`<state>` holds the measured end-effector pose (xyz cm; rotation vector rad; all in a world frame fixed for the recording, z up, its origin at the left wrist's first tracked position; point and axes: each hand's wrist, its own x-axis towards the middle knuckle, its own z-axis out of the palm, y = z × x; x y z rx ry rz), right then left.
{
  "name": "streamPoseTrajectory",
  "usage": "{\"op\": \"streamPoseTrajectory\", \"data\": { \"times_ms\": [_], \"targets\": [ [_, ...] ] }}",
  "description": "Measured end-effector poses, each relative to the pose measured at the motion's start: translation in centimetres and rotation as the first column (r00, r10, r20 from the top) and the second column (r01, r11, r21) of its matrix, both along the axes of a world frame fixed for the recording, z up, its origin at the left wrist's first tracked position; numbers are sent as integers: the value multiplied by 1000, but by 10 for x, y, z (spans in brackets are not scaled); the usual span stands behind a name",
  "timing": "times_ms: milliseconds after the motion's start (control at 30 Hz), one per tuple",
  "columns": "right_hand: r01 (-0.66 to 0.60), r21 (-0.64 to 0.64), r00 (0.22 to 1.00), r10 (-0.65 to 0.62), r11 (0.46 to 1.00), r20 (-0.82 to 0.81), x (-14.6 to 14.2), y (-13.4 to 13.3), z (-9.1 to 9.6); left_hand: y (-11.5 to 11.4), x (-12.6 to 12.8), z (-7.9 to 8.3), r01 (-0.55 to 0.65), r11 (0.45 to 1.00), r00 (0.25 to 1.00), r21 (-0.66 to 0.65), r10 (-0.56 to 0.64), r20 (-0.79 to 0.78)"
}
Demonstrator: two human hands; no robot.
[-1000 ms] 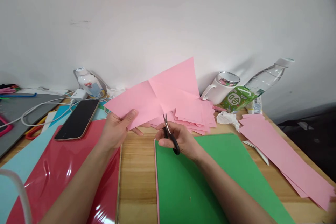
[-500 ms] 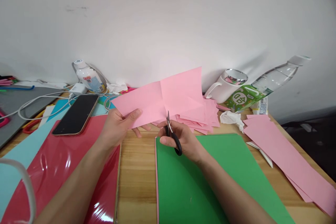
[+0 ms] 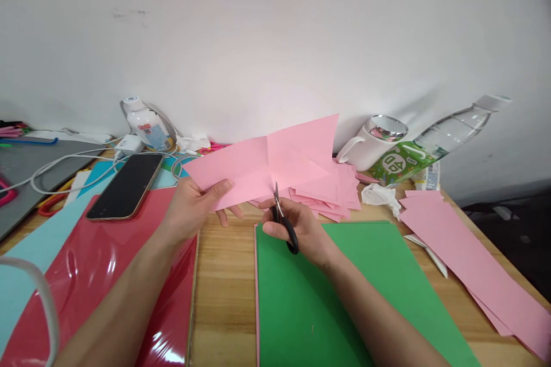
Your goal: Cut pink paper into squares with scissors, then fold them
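Observation:
My left hand [image 3: 191,212] pinches the lower left edge of a creased pink paper sheet [image 3: 253,163] and holds it up above the wooden table [image 3: 221,275]. In my right hand [image 3: 301,228] is a pair of black-handled scissors [image 3: 282,219], fingers through the loops. The blades point up into the sheet's lower edge near its centre crease. Behind the sheet lies a pile of pink paper pieces [image 3: 336,192].
A green sheet [image 3: 344,298] lies under my right arm, a glossy red sheet [image 3: 99,281] under my left, with a phone [image 3: 124,186] on it. A white mug [image 3: 372,140], water bottle [image 3: 447,129], crumpled tissue [image 3: 379,195] and pink strips [image 3: 465,258] sit to the right. Cables, charger and a small bottle [image 3: 144,123] are at back left.
The pink sheet has turned and dropped to lie flatter and more level. The scissors have shifted slightly right along its lower edge, the blades now shut.

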<state>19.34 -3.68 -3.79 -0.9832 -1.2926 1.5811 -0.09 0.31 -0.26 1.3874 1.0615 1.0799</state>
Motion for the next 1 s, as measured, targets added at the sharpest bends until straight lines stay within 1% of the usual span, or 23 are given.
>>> {"op": "streamPoseTrajectory", "data": {
  "times_ms": [400, 733, 1000],
  "targets": [
    [-26, -4, 1000, 26, 1000, 7, 0, 0, 1, 0, 0, 2, 2, 1000, 999, 0, -2, -35],
    [-15, -1, 999, 15, 1000, 42, 0, 0, 1, 1, -4, -1, 37, 999, 999, -10, -37, -35],
    [6, -10, 998, -5, 1000, 59, -1, -1, 4, 0, -5, -1, 38, 999, 998, -23, -39, -51]
  ]
}}
